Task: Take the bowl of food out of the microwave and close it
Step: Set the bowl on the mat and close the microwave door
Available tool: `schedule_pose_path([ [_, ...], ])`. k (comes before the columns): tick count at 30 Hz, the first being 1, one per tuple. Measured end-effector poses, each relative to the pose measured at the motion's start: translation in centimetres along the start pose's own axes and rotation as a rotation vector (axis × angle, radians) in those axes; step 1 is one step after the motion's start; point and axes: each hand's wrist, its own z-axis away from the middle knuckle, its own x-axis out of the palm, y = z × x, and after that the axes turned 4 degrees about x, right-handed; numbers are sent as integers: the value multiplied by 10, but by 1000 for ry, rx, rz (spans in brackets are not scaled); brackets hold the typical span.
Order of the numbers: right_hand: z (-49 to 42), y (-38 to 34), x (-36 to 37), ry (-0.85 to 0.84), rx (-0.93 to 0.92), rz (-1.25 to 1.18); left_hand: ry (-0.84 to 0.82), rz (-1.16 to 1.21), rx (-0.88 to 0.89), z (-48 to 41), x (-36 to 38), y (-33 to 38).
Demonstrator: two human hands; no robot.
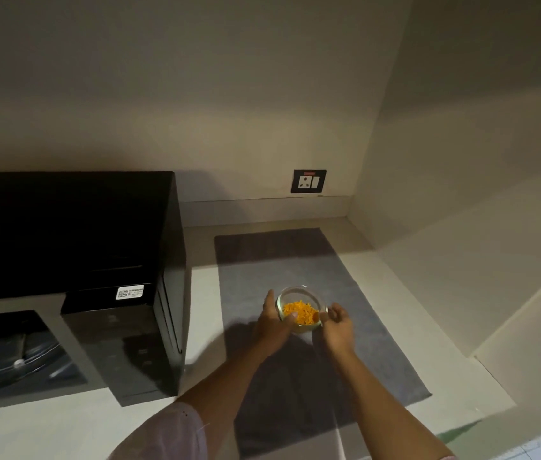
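A clear glass bowl (299, 295) holding orange-yellow food sits on the grey mat (345, 277), right of the black microwave (73, 240). My left hand (274, 322) grips the bowl's left rim, thumb over the edge. On the bowl's right side, my right hand (338, 327) has curled fingers touching the rim. The microwave's cavity is open at the lower left, with its glass turntable (7, 360) visible inside. The door itself is not in view.
The mat lies on a pale counter (63, 429) that ends in a corner between two walls. A wall socket (308, 181) is mounted behind the mat. A raised ledge (494, 293) runs along the right side.
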Motion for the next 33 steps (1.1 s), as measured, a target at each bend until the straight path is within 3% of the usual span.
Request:
schedule_pose_path([
  [8, 80, -79, 10, -19, -383, -129, -62, -186, 413, 60, -53, 55],
  [17, 213, -170, 55, -288, -739, -306, 177, -366, 750, 154, -177, 104],
  [25, 322, -190, 146, -623, -955, -103, 460, -627, 612, 218, -306, 80],
  [33, 384, -169, 235, -797, -1013, 370, 638, -924, 263, 276, -405, 24],
])
